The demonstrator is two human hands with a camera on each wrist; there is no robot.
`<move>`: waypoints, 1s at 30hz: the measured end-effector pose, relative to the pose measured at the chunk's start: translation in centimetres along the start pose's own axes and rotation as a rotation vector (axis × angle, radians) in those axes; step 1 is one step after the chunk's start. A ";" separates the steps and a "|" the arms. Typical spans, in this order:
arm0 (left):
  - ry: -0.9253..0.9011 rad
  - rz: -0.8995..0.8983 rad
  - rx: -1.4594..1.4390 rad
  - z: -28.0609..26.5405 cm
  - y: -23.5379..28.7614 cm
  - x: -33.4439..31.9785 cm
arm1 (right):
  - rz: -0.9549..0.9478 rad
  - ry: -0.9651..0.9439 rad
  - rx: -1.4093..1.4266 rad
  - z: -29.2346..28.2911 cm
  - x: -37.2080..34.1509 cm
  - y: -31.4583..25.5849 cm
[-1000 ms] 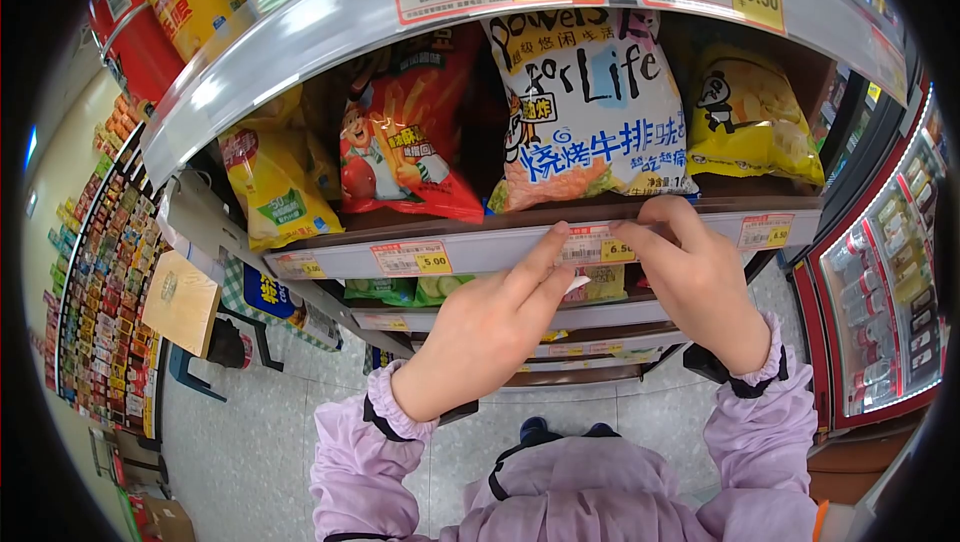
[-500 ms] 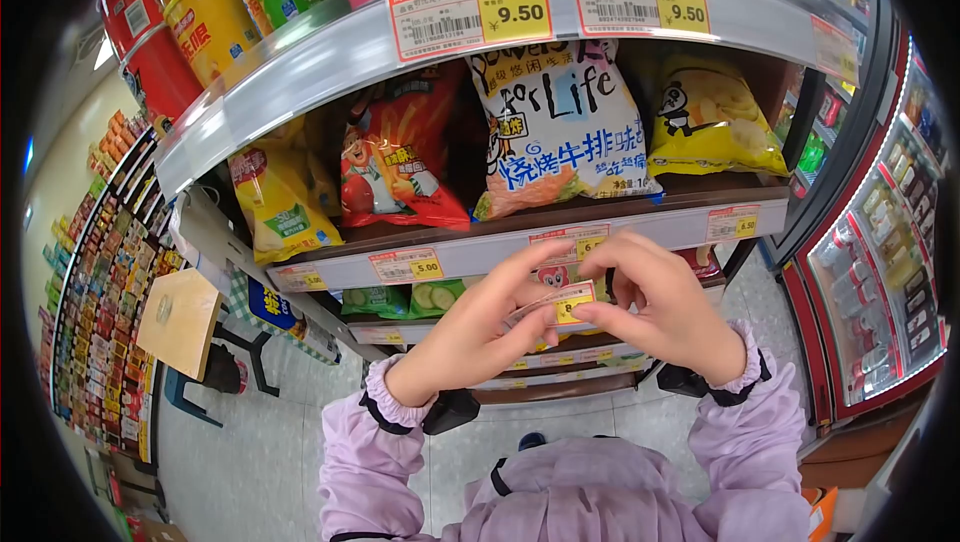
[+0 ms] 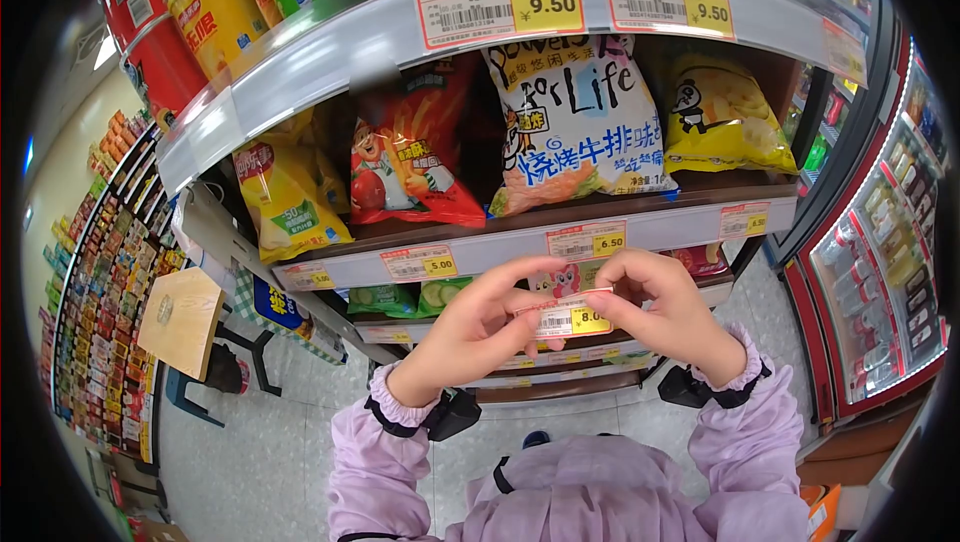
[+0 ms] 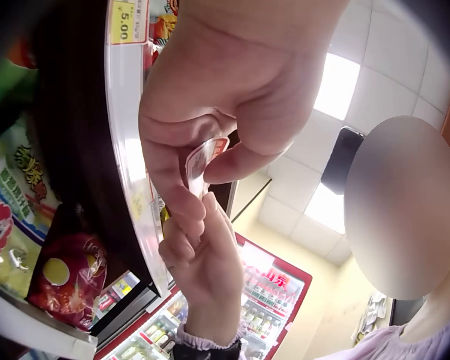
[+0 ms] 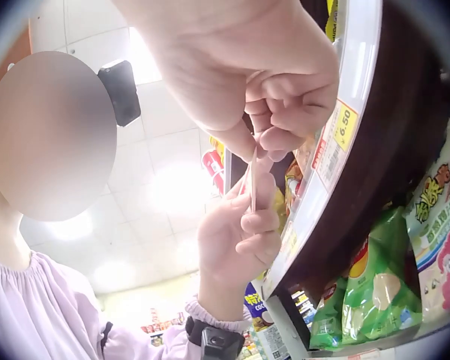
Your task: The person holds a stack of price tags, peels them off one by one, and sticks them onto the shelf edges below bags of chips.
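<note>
In the head view a small paper price tag (image 3: 565, 321), white with a yellow block reading 8.0, is held between both hands in front of a shelf edge. My left hand (image 3: 465, 332) pinches its left end between thumb and fingers. At its right end, my right hand (image 3: 675, 314) grips the yellow corner with thumb and curled index finger. The left wrist view shows the tag (image 4: 197, 169) bent slightly within the left fingers. From the right wrist it appears edge-on, with the right fingertips at its top. Behind the hands, another price tag (image 3: 587, 241) reading 6.50 sits in the shelf strip.
Bags of snacks, including a white one (image 3: 575, 132) and a red one (image 3: 415, 157), stand on the shelf (image 3: 390, 239). Above, a higher shelf edge carries two 9.50 tags. A glass-doored fridge (image 3: 885, 272) stands right; a wooden stool (image 3: 180, 317) is at left.
Both hands have drawn back from the shelf strip toward the body. The 8.0 tag has come into sight between them and now faces the head camera more squarely.
</note>
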State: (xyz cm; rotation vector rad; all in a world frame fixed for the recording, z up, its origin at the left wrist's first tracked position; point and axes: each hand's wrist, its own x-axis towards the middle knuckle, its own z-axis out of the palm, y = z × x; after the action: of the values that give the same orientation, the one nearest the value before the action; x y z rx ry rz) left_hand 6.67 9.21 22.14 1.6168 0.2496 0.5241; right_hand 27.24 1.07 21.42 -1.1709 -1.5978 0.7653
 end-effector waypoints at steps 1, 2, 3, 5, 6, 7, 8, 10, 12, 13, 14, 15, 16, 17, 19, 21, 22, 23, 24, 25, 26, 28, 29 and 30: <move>0.022 0.013 0.001 -0.2 -0.2 -0.2 | 0.032 0.004 0.072 0.2 -0.1 0.3; 0.025 0.009 -0.002 -0.3 -0.2 -0.3 | 0.036 0.001 0.074 0.4 -0.1 0.7; 0.072 0.003 -0.008 -0.3 -0.2 -0.4 | 0.054 0.014 0.118 0.6 -0.1 1.1; 0.124 -0.012 -0.017 -0.4 -0.6 -0.8 | 0.079 0.023 0.168 1.0 -0.1 1.5; 0.136 -0.011 -0.023 -0.6 -0.9 -0.9 | 0.107 0.016 0.196 1.0 -0.2 1.4; 0.148 -0.008 -0.028 -0.7 -1.2 -1.0 | 0.135 0.010 0.223 1.1 -0.2 1.3; 0.149 -0.012 -0.032 -0.7 -1.3 -1.2 | 0.140 0.008 0.225 1.2 -0.2 1.1; 0.218 -0.053 -0.051 -0.6 -1.2 -1.6 | 0.165 0.017 0.251 1.5 -0.2 0.9; 0.174 -0.049 -0.035 -1.3 -1.9 -2.0 | 0.161 0.007 0.244 1.8 -0.2 1.2; 0.128 -0.041 -0.017 -1.6 -2.2 -2.2 | 0.153 -0.002 0.234 2.0 -0.1 1.4; 0.130 -0.044 -0.019 -1.8 -2.4 -2.3 | 0.156 -0.004 0.237 2.2 -0.1 1.4; 0.120 -0.045 -0.024 -2.0 -2.5 -2.4 | 0.160 0.002 0.248 2.4 0.0 1.5; 0.109 -0.047 -0.029 -2.2 -2.6 -2.5 | 0.163 0.009 0.261 2.6 0.0 1.6; 0.110 -0.051 -0.030 -2.3 -2.6 -2.7 | 0.167 0.008 0.264 2.8 0.1 1.7; 0.128 -0.074 -0.043 -2.3 -2.6 -2.9 | 0.160 0.025 0.249 3.2 0.1 1.9; 0.124 -0.082 -0.037 -2.4 -2.7 -3.3 | 0.125 0.043 0.173 3.7 0.0 2.4; 0.120 -0.084 -0.028 -2.5 -2.9 -3.4 | 0.085 0.061 0.094 3.9 0.0 2.7; 0.114 -0.088 -0.032 -2.7 -3.0 -3.5 | 0.091 0.066 0.094 4.2 0.0 2.9; 0.123 -0.110 -0.047 -2.8 -3.2 -3.7 | 0.085 0.089 0.081 4.5 -0.1 3.0; 0.134 -0.131 -0.063 -2.8 -3.4 -3.9 | 0.077 0.110 0.068 4.8 -0.1 3.1; 0.134 -0.134 -0.068 -3.0 -3.8 -4.0 | 0.084 0.109 0.067 5.1 -0.2 3.2; 0.121 -0.107 -0.028 -3.5 -4.7 -4.4 | 0.087 0.133 -0.001 5.7 -0.3 3.3; 0.118 -0.106 -0.028 -3.7 -5.0 -4.5 | 0.087 0.135 -0.002 6.0 -0.4 3.6; 0.121 -0.105 0.001 -3.8 -5.2 -4.6 | 0.100 0.144 0.009 6.4 -0.5 4.0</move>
State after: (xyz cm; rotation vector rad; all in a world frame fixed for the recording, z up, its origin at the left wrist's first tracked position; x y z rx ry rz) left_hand 1.67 11.08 16.34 1.5659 0.4234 0.5418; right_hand 22.56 2.26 15.61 -1.2779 -1.4253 0.7343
